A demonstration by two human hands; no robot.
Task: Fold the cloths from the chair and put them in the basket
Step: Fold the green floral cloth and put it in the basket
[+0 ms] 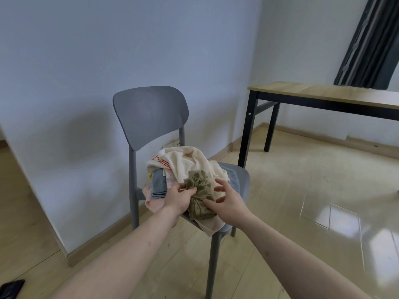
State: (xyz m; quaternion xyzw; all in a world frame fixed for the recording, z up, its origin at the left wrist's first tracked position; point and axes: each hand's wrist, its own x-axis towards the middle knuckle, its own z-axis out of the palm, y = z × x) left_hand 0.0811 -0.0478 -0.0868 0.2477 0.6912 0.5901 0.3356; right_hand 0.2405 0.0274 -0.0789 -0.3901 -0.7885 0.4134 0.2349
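Wooden table with black legs, dark striped curtain, pale wall, glossy floor

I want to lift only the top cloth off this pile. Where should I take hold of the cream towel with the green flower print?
Probably by the printed front edge of the cream towel, coming from the chair's open front. That end drapes over the seat edge, clear of the blue towel, and the left hand already pinches it there; the right hand is spread open beside it.
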